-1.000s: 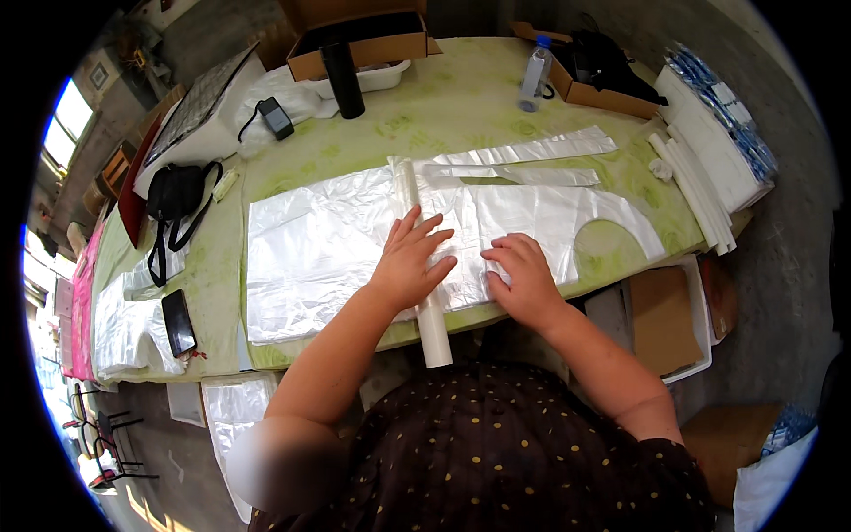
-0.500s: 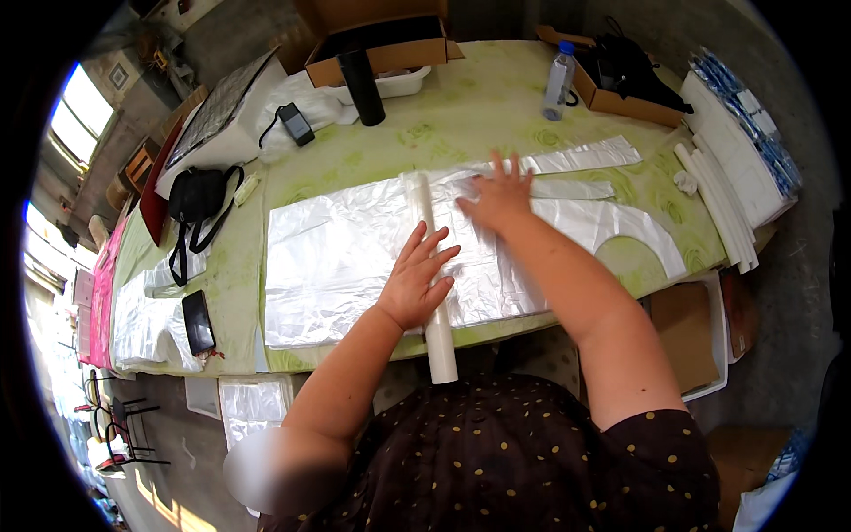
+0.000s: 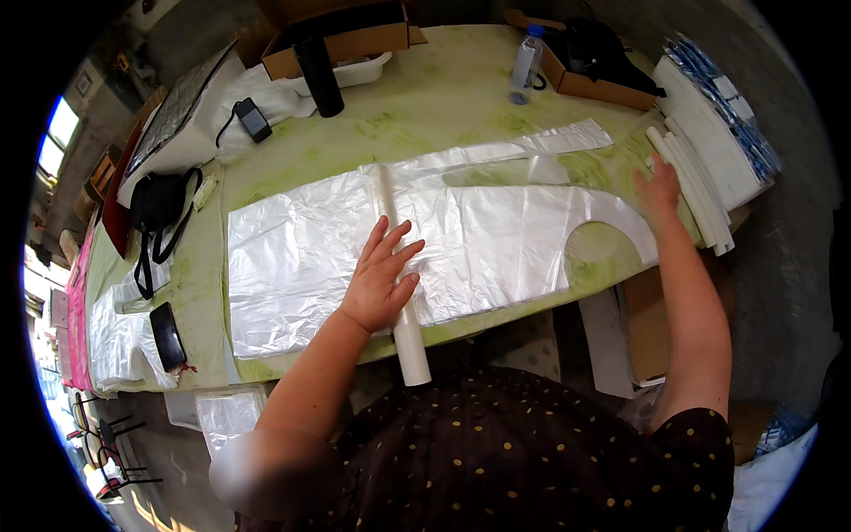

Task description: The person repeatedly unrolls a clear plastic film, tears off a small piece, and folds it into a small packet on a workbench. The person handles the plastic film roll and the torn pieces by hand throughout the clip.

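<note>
A thin clear plastic sheet with a rounded cut-out at its right end lies flat on a green table. A white tube lies across the sheet and sticks out over the near edge. My left hand lies flat on the tube and sheet, fingers spread. My right hand reaches far to the right, fingers apart, at the sheet's right end beside several white tubes. It holds nothing.
At the back stand a cardboard box, a dark bottle, a clear water bottle and a second box. A black bag and a phone lie at the left. Stacked white packs sit at the right.
My right hand has swung from the near edge, across the sheet's middle, out to its far right end. My left hand has stayed pressed on the tube.
</note>
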Demonstrator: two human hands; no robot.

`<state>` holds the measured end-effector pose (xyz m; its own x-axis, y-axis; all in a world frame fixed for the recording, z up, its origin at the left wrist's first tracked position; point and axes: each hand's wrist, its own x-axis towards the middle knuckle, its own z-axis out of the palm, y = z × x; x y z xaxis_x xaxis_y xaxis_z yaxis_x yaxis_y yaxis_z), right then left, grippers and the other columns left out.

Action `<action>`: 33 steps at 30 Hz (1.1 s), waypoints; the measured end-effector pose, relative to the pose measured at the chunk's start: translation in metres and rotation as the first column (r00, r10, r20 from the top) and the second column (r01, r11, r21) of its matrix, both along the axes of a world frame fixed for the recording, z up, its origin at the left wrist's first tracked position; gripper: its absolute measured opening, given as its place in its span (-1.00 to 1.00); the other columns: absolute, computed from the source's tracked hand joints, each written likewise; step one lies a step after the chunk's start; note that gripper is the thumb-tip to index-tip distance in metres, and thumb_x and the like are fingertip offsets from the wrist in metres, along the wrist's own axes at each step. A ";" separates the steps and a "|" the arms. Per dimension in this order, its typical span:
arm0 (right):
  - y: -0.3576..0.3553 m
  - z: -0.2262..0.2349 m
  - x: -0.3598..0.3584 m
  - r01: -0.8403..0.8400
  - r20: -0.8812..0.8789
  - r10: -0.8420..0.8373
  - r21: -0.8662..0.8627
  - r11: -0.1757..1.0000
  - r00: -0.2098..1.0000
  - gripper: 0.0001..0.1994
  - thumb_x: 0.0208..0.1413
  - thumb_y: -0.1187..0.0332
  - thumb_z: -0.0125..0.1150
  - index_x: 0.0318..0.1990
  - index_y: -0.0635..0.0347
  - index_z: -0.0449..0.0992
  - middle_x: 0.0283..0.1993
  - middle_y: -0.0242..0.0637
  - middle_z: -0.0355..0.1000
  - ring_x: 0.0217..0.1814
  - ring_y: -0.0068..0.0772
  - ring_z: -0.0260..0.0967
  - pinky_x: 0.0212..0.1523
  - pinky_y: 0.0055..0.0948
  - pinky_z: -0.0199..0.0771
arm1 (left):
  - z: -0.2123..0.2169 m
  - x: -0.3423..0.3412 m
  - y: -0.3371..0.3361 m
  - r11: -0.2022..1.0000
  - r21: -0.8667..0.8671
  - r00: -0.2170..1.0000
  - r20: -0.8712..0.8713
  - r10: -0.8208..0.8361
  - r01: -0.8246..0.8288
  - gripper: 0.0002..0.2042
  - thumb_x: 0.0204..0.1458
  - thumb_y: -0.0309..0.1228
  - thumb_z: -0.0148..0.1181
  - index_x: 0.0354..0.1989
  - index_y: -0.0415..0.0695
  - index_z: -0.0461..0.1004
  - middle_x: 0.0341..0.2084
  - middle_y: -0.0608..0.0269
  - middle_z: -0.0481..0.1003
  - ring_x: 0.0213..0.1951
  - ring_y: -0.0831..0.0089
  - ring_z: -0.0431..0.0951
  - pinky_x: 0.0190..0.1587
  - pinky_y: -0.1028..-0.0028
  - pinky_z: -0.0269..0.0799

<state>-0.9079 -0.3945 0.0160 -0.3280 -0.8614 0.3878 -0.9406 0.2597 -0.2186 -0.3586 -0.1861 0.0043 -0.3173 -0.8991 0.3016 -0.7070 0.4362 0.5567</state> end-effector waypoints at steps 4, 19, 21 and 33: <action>0.083 0.007 0.171 -0.588 0.091 0.587 -0.027 0.809 0.804 -0.33 0.07 0.17 0.43 0.38 -0.20 0.36 0.52 0.20 0.00 0.56 0.23 -0.08 0.52 0.04 -0.06 | -0.003 0.007 0.004 1.000 -0.019 1.000 0.005 0.019 -0.019 -0.55 0.14 -0.31 0.18 0.23 -0.08 0.49 0.42 0.10 0.21 0.51 -0.10 -0.06 0.48 0.06 0.02; 0.140 0.020 0.375 -0.948 0.127 0.960 -0.170 0.268 0.249 -0.38 0.04 0.15 0.29 0.27 0.19 0.41 0.39 -0.07 0.29 0.51 0.17 0.06 0.45 0.28 -0.03 | -0.027 0.008 -0.007 0.988 -0.153 0.999 0.038 0.015 -0.009 -0.56 0.12 -0.26 0.18 0.20 -0.03 0.50 0.35 0.10 0.31 0.48 -0.04 0.03 0.47 0.11 0.05; 0.173 0.029 0.391 -0.988 0.148 0.984 -0.101 0.117 0.102 -0.40 0.04 0.17 0.35 0.25 0.17 0.45 0.37 -0.01 0.29 0.50 0.14 0.07 0.51 0.07 -0.06 | -0.030 0.016 -0.008 0.998 0.000 0.986 0.155 -0.068 0.069 -0.49 0.03 -0.23 0.22 0.21 -0.01 0.47 0.27 0.09 0.38 0.39 0.01 0.18 0.35 0.07 0.19; 0.254 -0.006 0.360 -0.943 0.316 0.949 -0.316 0.102 -0.003 -0.72 0.00 0.45 0.35 -0.08 0.15 0.59 0.08 -0.15 0.46 0.27 0.10 0.30 0.30 -0.09 0.35 | -0.028 0.092 0.116 0.933 0.154 0.797 -0.485 0.358 -0.326 -0.79 0.11 -0.56 0.25 -0.07 -0.17 0.59 -0.24 0.19 0.63 -0.11 0.35 0.62 -0.03 0.43 0.52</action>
